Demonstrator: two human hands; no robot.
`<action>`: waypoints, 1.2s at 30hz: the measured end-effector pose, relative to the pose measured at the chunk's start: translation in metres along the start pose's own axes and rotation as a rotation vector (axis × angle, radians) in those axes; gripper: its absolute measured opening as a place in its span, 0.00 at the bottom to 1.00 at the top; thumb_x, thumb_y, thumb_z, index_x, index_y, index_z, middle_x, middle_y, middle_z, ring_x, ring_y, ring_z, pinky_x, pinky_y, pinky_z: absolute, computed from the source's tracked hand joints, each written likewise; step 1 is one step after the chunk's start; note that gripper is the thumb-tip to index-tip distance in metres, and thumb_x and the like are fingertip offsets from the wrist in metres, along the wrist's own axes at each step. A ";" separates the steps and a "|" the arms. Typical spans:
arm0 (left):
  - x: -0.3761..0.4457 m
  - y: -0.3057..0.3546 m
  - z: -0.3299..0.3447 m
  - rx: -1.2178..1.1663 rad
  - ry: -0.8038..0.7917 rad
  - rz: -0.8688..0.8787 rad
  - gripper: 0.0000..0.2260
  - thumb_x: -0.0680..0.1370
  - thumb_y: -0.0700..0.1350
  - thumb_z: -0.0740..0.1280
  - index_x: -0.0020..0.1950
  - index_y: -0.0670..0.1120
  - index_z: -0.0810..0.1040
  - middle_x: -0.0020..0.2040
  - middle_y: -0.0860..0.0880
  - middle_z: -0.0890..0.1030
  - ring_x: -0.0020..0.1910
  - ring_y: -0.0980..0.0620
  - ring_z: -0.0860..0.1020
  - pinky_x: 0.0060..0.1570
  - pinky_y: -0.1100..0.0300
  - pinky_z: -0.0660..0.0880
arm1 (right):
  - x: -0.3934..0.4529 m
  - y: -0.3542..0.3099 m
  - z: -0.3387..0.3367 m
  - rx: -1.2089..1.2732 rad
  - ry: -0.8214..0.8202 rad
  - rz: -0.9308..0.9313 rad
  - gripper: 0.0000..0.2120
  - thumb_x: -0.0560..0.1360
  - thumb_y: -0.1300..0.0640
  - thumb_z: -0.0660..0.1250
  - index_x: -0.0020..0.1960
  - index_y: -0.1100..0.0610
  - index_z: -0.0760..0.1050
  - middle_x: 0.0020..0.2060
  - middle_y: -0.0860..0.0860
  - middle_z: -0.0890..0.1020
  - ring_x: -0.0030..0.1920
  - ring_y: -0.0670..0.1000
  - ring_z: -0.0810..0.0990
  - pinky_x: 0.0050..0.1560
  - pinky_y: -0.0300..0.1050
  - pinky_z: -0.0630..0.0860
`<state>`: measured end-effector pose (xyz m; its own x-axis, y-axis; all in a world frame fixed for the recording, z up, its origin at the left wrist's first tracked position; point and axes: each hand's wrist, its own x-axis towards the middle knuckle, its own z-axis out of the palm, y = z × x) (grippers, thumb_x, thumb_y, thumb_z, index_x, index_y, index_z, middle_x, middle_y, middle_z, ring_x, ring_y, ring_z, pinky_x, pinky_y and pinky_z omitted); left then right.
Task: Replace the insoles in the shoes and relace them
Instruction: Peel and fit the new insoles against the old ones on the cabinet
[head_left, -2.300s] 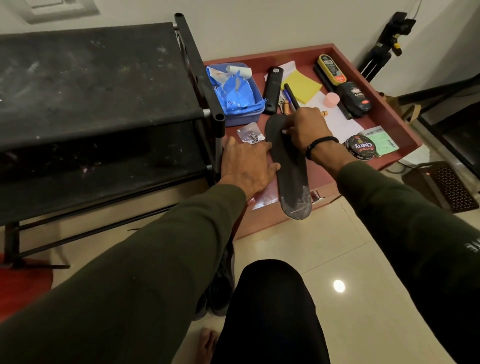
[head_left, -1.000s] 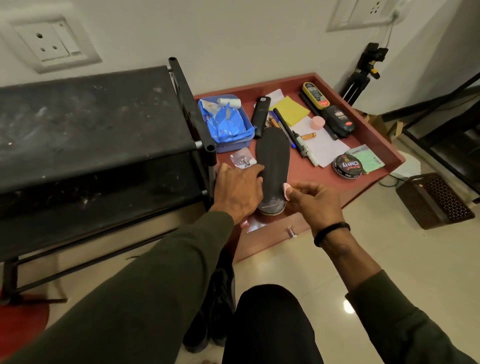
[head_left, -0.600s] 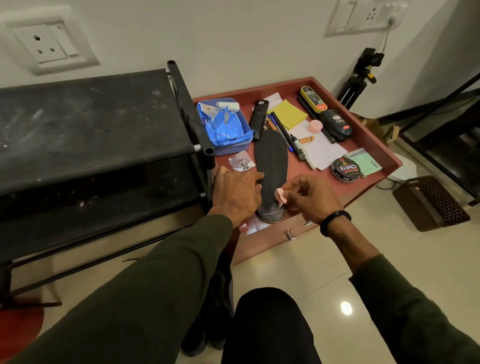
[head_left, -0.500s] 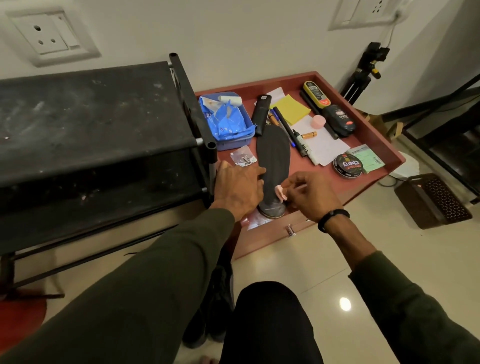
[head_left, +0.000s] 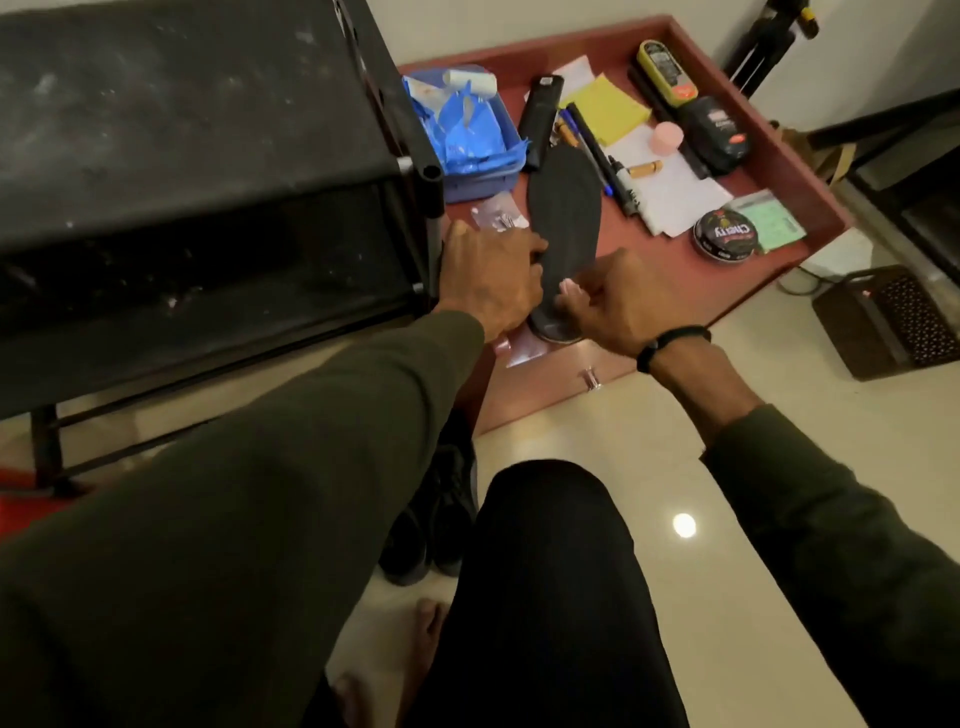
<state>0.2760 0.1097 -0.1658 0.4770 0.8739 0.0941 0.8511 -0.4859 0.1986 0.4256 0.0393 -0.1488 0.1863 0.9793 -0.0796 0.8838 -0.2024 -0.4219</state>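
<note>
Black insole (head_left: 565, 208) pressed flat on red table (head_left: 675, 260) by flat-fingered left hand (head_left: 491, 278), small pale piece pinched over heel by right hand (head_left: 618, 299), "Cherry" read on round polish tin (head_left: 724, 236)

We get dim, warm indoor light, source overhead: one bright glare spot on the glossy floor (head_left: 683, 525) near-side of the hands. Deep shadow under the black rack (head_left: 197, 156) left of them. Overall soft, slight motion blur; wide-angle bending at edges.

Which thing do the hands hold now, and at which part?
The left hand presses the insole's left edge. The right hand pinches something small and pale, unidentifiable.
</note>
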 end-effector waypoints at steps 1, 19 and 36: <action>0.001 0.000 0.000 0.006 0.002 -0.003 0.18 0.82 0.56 0.61 0.72 0.56 0.76 0.65 0.51 0.81 0.62 0.45 0.78 0.65 0.50 0.62 | 0.003 0.000 -0.001 -0.034 -0.009 -0.004 0.19 0.76 0.46 0.65 0.38 0.62 0.80 0.34 0.60 0.81 0.33 0.60 0.77 0.33 0.49 0.73; 0.005 -0.001 0.000 -0.025 -0.005 -0.010 0.19 0.82 0.56 0.62 0.72 0.55 0.75 0.67 0.51 0.80 0.64 0.46 0.77 0.68 0.48 0.62 | -0.036 -0.007 0.014 -0.177 0.095 -0.135 0.08 0.79 0.60 0.67 0.53 0.59 0.84 0.47 0.58 0.79 0.46 0.60 0.77 0.40 0.45 0.67; 0.006 -0.002 0.000 -0.064 -0.013 -0.014 0.16 0.84 0.53 0.59 0.70 0.56 0.77 0.61 0.50 0.82 0.59 0.46 0.79 0.63 0.49 0.63 | 0.014 -0.014 0.016 -0.185 0.149 -0.080 0.07 0.79 0.59 0.65 0.53 0.59 0.82 0.49 0.57 0.78 0.48 0.59 0.77 0.44 0.54 0.75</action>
<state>0.2768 0.1163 -0.1654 0.4682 0.8802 0.0780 0.8422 -0.4712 0.2620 0.4089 0.0561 -0.1581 0.1615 0.9830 0.0873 0.9592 -0.1355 -0.2483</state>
